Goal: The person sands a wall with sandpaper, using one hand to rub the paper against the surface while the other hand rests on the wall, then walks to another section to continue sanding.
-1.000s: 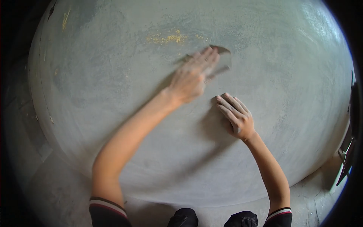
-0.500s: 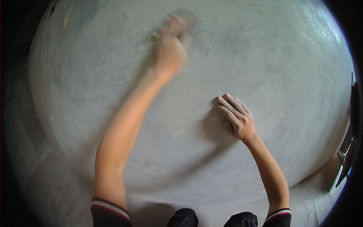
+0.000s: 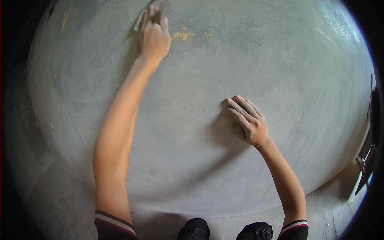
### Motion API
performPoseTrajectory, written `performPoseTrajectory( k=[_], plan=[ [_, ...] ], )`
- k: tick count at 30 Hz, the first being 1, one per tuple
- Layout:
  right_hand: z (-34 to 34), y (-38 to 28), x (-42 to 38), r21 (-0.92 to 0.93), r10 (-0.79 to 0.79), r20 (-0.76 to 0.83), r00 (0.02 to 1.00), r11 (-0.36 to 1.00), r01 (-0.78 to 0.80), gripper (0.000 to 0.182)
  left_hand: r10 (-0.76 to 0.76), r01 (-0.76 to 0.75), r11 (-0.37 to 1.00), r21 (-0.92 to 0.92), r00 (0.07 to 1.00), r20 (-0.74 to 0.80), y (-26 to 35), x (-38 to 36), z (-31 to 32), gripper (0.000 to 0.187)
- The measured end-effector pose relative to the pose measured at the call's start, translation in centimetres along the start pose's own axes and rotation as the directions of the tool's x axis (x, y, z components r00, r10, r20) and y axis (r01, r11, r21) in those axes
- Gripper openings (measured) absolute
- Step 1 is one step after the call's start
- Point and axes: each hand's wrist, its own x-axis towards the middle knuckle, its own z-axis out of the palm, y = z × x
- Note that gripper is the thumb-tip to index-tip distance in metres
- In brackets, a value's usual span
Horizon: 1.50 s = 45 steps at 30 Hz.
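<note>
A large rounded grey surface [image 3: 192, 160], smeared and scuffed, fills most of the view. At its upper left, my left hand [image 3: 154, 36] presses a thin flat pad [image 3: 163, 6] against it; the pad is partly hidden by the fingers and slightly blurred. Yellow patches [image 3: 183, 37] show on the surface just right of that hand. Near the centre right, my right hand [image 3: 249, 120] rests on the surface with dusty, outstretched fingers and holds nothing visible. A shadow falls to its left.
Two dark-clad knees or feet [image 3: 194, 229] show at the bottom edge. Grey floor [image 3: 60, 196] lies beyond the curved rim. A dark object with a pale leg [image 3: 362, 176] stands at the far right.
My left hand has moved left and slightly up with the pad, uncovering more of the yellow patches. My right hand has barely shifted.
</note>
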Motion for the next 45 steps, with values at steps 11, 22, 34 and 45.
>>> performPoseTrajectory(
  k=[11, 22, 34, 45],
  plan=[
    [0.0, -0.1, 0.0, -0.006, -0.006, -0.013, 1.0, 1.0, 0.006, 0.044, 0.066, -0.055, 0.993, -0.105, 0.993, 0.1, 2.5, -1.4, -2.0, 0.047],
    [-0.1, 0.0, -0.1, 0.001, -0.028, -0.006, 1.0, 1.0, 0.028, 0.046, 0.26, -0.28, 0.959, 0.035, 0.926, 0.274, 4.7, -2.8, -1.4, 0.041],
    [0.0, -0.1, 0.0, 0.001, -0.022, 0.014, 1.0, 1.0, 0.022, 0.048, 0.66, -0.666, 0.745, 0.05, 0.745, 0.097, 3.3, -2.3, -0.8, 0.045],
    [-0.1, -0.2, 0.0, 0.004, -0.044, 0.031, 0.999, 0.999, 0.044, 0.045, 0.844, -0.842, 0.517, -0.151, 0.473, 0.254, 2.6, -4.3, -0.6, 0.044]
  ],
)
